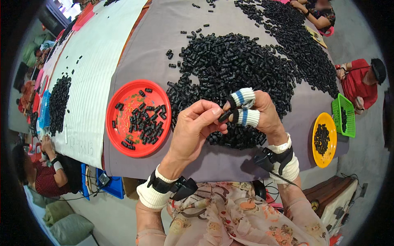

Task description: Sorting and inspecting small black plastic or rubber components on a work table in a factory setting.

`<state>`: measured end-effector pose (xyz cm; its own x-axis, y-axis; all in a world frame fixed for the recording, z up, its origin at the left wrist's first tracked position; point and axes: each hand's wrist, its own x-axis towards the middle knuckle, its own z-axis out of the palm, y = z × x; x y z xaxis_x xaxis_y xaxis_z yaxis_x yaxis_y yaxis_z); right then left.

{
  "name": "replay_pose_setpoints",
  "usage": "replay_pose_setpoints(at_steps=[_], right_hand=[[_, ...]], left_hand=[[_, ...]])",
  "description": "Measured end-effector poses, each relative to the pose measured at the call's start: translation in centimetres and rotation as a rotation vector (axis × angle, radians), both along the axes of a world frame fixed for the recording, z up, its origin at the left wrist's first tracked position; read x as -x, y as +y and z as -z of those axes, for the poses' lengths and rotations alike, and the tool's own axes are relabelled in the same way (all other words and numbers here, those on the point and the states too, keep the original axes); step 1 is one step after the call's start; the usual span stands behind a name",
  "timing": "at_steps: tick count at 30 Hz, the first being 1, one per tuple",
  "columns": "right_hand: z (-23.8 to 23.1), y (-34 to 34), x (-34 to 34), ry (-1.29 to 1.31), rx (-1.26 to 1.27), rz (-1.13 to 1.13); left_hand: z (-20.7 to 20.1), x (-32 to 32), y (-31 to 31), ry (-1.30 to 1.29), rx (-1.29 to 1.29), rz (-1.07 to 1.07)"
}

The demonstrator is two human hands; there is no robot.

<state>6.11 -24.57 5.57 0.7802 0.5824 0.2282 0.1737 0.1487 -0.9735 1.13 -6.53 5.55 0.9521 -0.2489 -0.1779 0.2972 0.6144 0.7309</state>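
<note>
Over the near edge of a big heap of small black cylindrical parts (238, 61), my two hands meet at their fingertips. One black cylindrical part (223, 118) is pinched between them, mostly covered by the fingers. My left hand (188, 133) is bare and closed, thumb against forefinger. On my right hand (264, 115), striped white, blue and black finger sleeves cover the thumb and forefinger, which close on the same part. To the left of my left hand lies a round red plate (110, 123) with several such parts scattered in it.
At the right stand a yellow plate (322, 162) and a green basket (349, 112), both holding black parts. Co-workers sit along the right side and at a white-covered table (92, 102) on the left. A grey cloth (135, 53) covers my table.
</note>
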Motion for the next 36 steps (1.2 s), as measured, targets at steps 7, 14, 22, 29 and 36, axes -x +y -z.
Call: replay_pose_setpoints(at_steps=[7, 14, 22, 29, 36], right_hand=[[-1.0, 0.0, -0.1, -0.036, 0.15, 0.096], [-1.9, 0.0, -0.1, -0.039, 0.306, 0.145], [-3.1, 0.8, 0.1, -0.254, 0.496, 0.093], [-3.3, 1.0, -0.3, -0.344, 0.6, 0.101], [-3.3, 0.8, -0.3, -0.338, 0.618, 0.081]], left_hand=[[0.5, 0.3, 0.0, 0.01, 0.143, 0.053], [0.9, 0.1, 0.0, 0.01, 0.253, 0.062], [1.2, -0.2, -0.3, 0.061, 0.258, 0.014], [1.4, -0.5, -0.5, 0.074, 0.231, 0.011], [1.4, -0.5, -0.8, 0.028, 0.233, 0.024]])
